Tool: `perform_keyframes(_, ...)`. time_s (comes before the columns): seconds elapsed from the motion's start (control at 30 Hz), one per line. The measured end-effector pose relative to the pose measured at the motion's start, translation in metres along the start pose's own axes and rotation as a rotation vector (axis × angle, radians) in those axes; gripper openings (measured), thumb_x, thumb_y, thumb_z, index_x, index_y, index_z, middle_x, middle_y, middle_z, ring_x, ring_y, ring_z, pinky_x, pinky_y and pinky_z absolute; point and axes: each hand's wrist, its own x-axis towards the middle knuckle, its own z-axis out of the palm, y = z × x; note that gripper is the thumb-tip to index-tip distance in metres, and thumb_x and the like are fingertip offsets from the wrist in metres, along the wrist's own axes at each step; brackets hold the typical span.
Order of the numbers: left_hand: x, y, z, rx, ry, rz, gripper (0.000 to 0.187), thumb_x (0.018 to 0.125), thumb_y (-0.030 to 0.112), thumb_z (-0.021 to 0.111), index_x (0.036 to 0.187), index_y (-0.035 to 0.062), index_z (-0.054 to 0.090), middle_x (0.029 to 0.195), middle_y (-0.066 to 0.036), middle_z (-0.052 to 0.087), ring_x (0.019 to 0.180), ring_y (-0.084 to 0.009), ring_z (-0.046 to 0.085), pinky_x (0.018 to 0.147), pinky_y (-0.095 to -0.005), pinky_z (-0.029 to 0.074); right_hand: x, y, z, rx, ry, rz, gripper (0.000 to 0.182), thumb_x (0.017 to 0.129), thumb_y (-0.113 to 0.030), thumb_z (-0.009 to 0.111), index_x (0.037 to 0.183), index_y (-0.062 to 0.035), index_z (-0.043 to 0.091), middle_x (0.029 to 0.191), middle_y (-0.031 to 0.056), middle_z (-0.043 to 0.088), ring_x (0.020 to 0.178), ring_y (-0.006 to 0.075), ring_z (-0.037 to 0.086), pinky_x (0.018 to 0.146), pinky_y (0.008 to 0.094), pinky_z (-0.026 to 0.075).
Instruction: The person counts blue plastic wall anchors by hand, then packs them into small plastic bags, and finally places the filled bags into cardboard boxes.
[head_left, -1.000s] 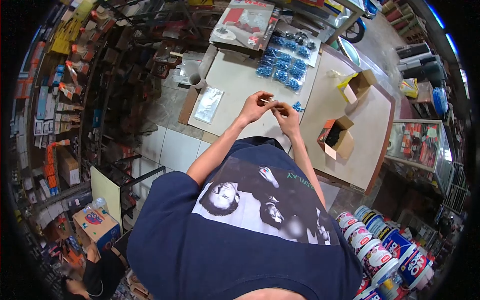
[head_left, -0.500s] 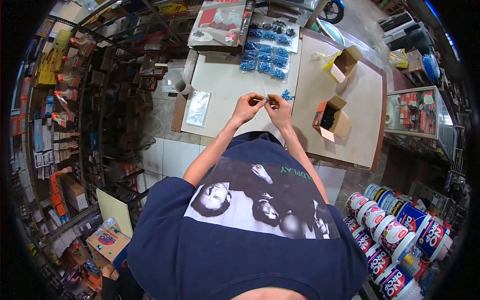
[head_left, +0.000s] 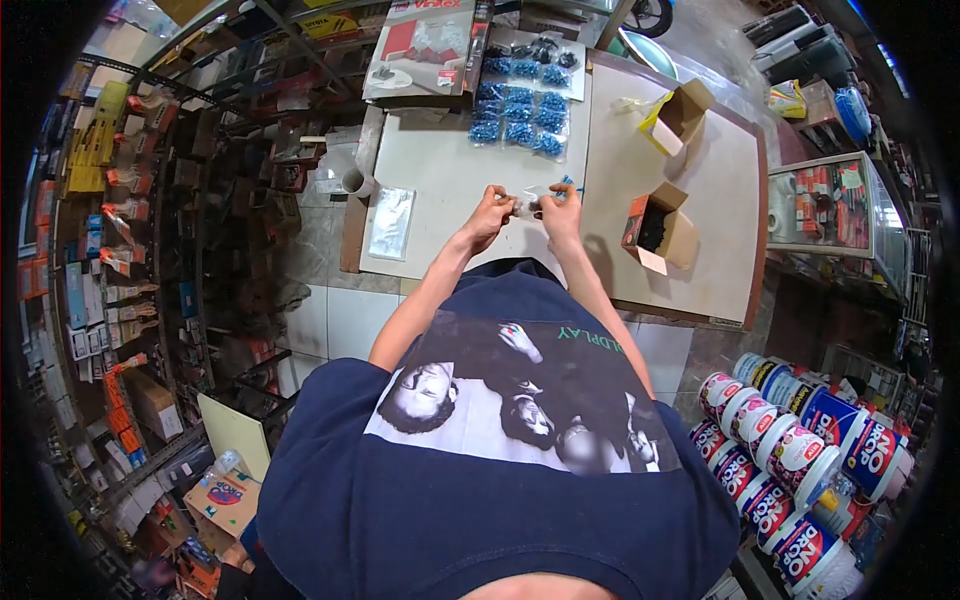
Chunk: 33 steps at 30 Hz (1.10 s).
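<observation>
Between both hands, above the pale table (head_left: 430, 160), is a small clear plastic bag (head_left: 527, 203) with something dark in it. My left hand (head_left: 488, 217) pinches its left side. My right hand (head_left: 560, 212) grips the right side, fingers closed. Just beyond my right hand lie a few blue pieces (head_left: 567, 184). Several filled bags of blue pieces (head_left: 520, 112) stand in rows at the back of the table. A stack of flat clear bags (head_left: 390, 224) lies to the left. On the right, an open orange box (head_left: 660, 232) holds black pieces.
An open yellow box (head_left: 678, 118) stands at the back right, and a large red and grey box (head_left: 425, 50) at the back left. A white cup (head_left: 356, 182) is by the left edge. Paint buckets (head_left: 800, 460) are stacked lower right. Someone's hand (head_left: 238, 557) shows lower left.
My hands have moved slightly apart, and the small clear bag now shows spread between them. The whole view has shifted a little.
</observation>
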Motion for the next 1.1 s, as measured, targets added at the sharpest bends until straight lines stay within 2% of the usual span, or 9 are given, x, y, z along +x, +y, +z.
perform_keyframes(0.07, 0.004, -0.002, -0.002, 0.106, 0.038, 0.014, 0.032, 0.093, 0.006, 0.051, 0.116, 0.0103, 0.029, 0.097, -0.006, 0.057, 0.08, -0.0109, 0.052, 0.067, -0.0236, 0.04, 0.004, 0.002, -0.007, 0.087, -0.036, 0.067, 0.033, 0.085, -0.006, 0.055, 0.117, 0.0, 0.046, 0.079, 0.011, 0.063, 0.064, 0.0181, 0.059, 0.057, 0.0338, 0.048)
perform_keyframes(0.17, 0.001, 0.0, 0.002, -0.019, 0.112, -0.022, 0.035, 0.093, 0.006, 0.051, 0.119, 0.0097, 0.027, 0.096, -0.007, 0.057, 0.084, -0.0124, 0.054, 0.068, -0.0257, 0.043, -0.006, -0.015, -0.014, 0.261, -0.378, 0.39, 0.028, 0.09, -0.009, 0.05, 0.117, -0.0035, 0.05, 0.088, 0.0056, 0.056, 0.078, 0.0138, 0.052, 0.063, 0.0257, 0.042)
perform_keyframes(0.27, -0.004, 0.006, 0.007, -0.164, 0.243, -0.064, 0.041, 0.093, 0.007, 0.051, 0.123, 0.0093, 0.024, 0.095, -0.008, 0.056, 0.084, -0.0145, 0.057, 0.069, -0.0286, 0.047, -0.004, -0.021, -0.016, 0.286, -0.439, 0.376, 0.026, 0.091, -0.009, 0.048, 0.117, -0.0052, 0.051, 0.092, 0.0036, 0.057, 0.083, 0.0125, 0.052, 0.067, 0.0249, 0.041)
perform_keyframes(0.43, -0.008, 0.018, 0.005, -0.129, 0.107, -0.134, 0.043, 0.092, 0.006, 0.053, 0.127, 0.0057, 0.027, 0.088, -0.008, 0.053, 0.069, -0.0151, 0.056, 0.063, -0.0275, 0.05, -0.005, -0.012, -0.019, 0.121, -0.473, 0.17, 0.028, 0.09, -0.01, 0.059, 0.117, -0.0058, 0.053, 0.099, 0.0052, 0.06, 0.086, 0.0105, 0.052, 0.069, 0.0239, 0.04)
perform_keyframes(0.6, -0.004, 0.02, 0.004, -0.009, 0.054, -0.21, 0.035, 0.092, 0.009, 0.05, 0.123, 0.0057, 0.033, 0.084, -0.005, 0.053, 0.068, -0.014, 0.056, 0.057, -0.0269, 0.048, 0.001, -0.003, -0.019, -0.144, -0.422, 0.045, 0.029, 0.09, -0.01, 0.062, 0.117, -0.0063, 0.054, 0.1, 0.0072, 0.061, 0.086, 0.0114, 0.055, 0.071, 0.0266, 0.043)
perform_keyframes(0.73, 0.008, 0.007, -0.007, -0.071, 0.049, -0.223, 0.025, 0.093, 0.01, 0.05, 0.113, 0.0067, 0.036, 0.089, -0.006, 0.056, 0.066, -0.0143, 0.056, 0.054, -0.0268, 0.047, 0.001, 0.001, -0.018, 0.09, -0.411, 0.12, 0.027, 0.092, -0.007, 0.058, 0.118, -0.0063, 0.052, 0.099, 0.0088, 0.061, 0.083, 0.0145, 0.056, 0.073, 0.0292, 0.045)
perform_keyframes(0.8, 0.013, 0.008, -0.011, -0.138, 0.027, -0.198, 0.022, 0.093, 0.009, 0.05, 0.11, 0.0071, 0.036, 0.092, -0.008, 0.057, 0.068, -0.0159, 0.058, 0.056, -0.0275, 0.049, -0.003, 0.0, -0.019, 0.664, -0.353, 0.347, 0.029, 0.093, -0.005, 0.053, 0.122, -0.0068, 0.047, 0.098, 0.0089, 0.061, 0.082, 0.0153, 0.058, 0.072, 0.03, 0.046)
perform_keyframes(0.97, 0.001, 0.01, 0.01, -0.255, 0.118, -0.114, 0.03, 0.094, 0.009, 0.051, 0.118, 0.005, 0.034, 0.099, -0.014, 0.058, 0.079, -0.0202, 0.063, 0.063, -0.0309, 0.053, -0.003, -0.013, -0.028, 0.547, -0.544, 0.429, 0.033, 0.094, -0.007, 0.051, 0.126, -0.0076, 0.043, 0.098, 0.0084, 0.061, 0.084, 0.0149, 0.06, 0.073, 0.0293, 0.048)
perform_keyframes(1.1, -0.01, 0.025, 0.007, -0.034, 0.0, -0.128, 0.049, 0.093, 0.01, 0.054, 0.133, 0.0026, 0.026, 0.103, -0.015, 0.059, 0.085, -0.0208, 0.064, 0.071, -0.0311, 0.053, -0.01, -0.012, -0.026, 0.355, -0.532, 0.351, 0.033, 0.096, -0.01, 0.051, 0.127, -0.007, 0.043, 0.099, 0.009, 0.062, 0.087, 0.0173, 0.062, 0.076, 0.0323, 0.051)
